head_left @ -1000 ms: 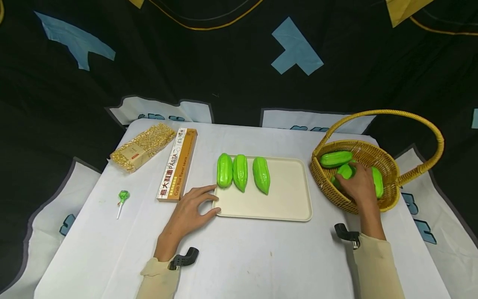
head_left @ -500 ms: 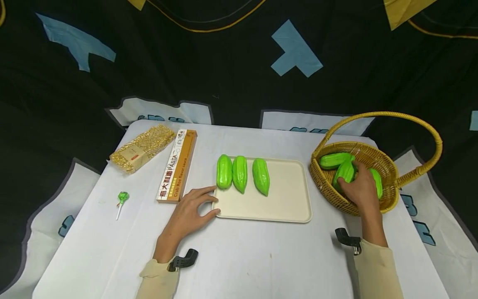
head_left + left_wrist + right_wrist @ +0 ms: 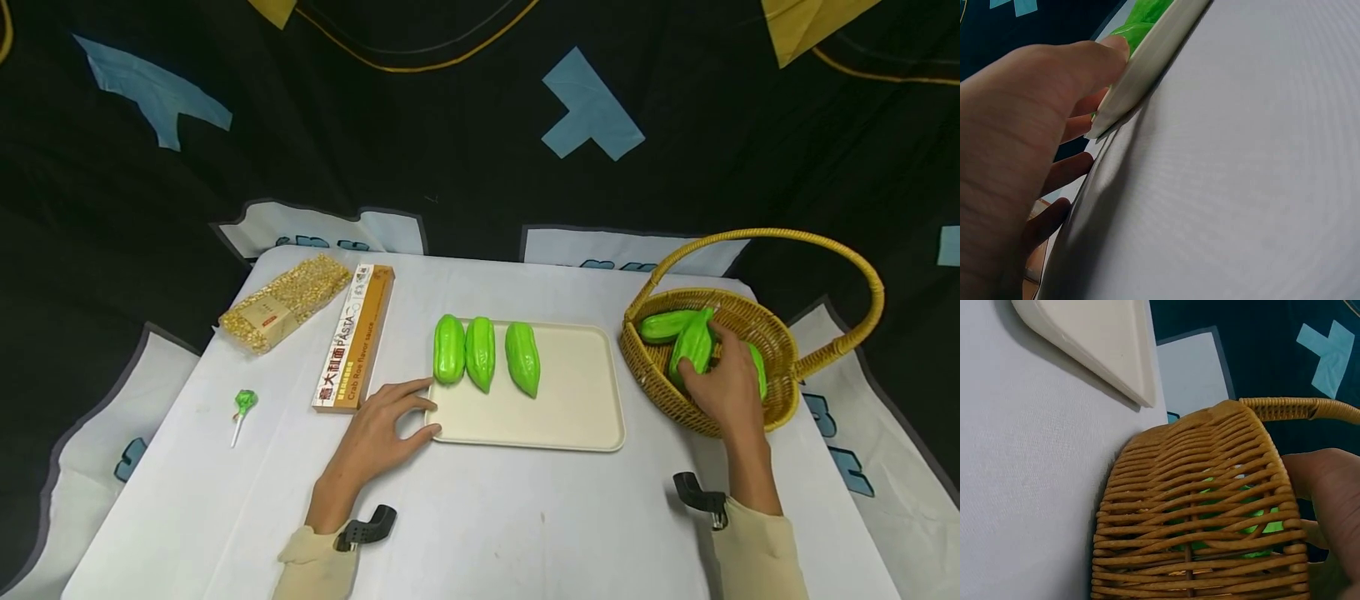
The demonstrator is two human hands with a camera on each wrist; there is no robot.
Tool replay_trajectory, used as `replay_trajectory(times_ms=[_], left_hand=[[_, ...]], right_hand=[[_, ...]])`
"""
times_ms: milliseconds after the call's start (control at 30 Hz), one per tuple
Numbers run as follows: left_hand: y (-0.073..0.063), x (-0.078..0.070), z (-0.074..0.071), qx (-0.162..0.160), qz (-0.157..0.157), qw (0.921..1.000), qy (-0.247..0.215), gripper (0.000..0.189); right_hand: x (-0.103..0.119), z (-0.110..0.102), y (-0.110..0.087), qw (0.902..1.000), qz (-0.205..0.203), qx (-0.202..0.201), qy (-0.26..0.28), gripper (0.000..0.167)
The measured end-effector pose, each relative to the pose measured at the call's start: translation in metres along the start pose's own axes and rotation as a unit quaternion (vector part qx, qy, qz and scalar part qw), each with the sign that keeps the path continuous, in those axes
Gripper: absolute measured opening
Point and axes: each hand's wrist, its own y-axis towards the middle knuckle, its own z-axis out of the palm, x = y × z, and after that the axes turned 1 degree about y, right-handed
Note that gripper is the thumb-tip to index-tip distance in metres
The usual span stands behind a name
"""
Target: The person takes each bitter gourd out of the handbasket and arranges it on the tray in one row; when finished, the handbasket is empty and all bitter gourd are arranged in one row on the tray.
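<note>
In the head view my right hand [image 3: 726, 379] reaches into the wicker basket [image 3: 652, 379], gripping a ridged green gourd [image 3: 693, 343] between thumb and fingers. A second gourd [image 3: 663, 326] lies behind it, and another [image 3: 757, 367] is partly hidden by the hand. Basket weave covers most of the green in the right wrist view. My left hand [image 3: 384, 429] rests at the left edge of a cream tray [image 3: 555, 417], fingers spread; the left wrist view shows its thumb [image 3: 1100, 62] against the rim. Three glossy gourds [image 3: 480, 354] lie on the tray's left half.
A pasta box [image 3: 354, 337] and a bag of yellow kernels [image 3: 288, 302] lie at the back left. Nearer on that side is a green lollipop [image 3: 243, 402]. The basket's tall handle [image 3: 847, 275] arches over its opening. White cloth [image 3: 540, 533] covers the table.
Inside the basket, the gourd in my right hand has turned and come up, showing more of itself, its end now over the gourd behind. My left hand stays at the tray.
</note>
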Motion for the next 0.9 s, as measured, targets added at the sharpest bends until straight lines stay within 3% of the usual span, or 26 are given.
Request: replay_trajectory(times_ms=[367,900], left_hand=[[-0.001,-0.001,-0.001,-0.004,0.002,1.0000,-0.001,0.031],[0.000,-0.003,-0.001,-0.002,-0.002,1.0000,-0.001,0.031]], right_hand=[[0.010,0.000,-0.013,0.9978,-0.030,-0.054,0.025,0.077],[0.034,-0.003,-0.028,0.9947,-0.062,-0.073,0.038,0.076]])
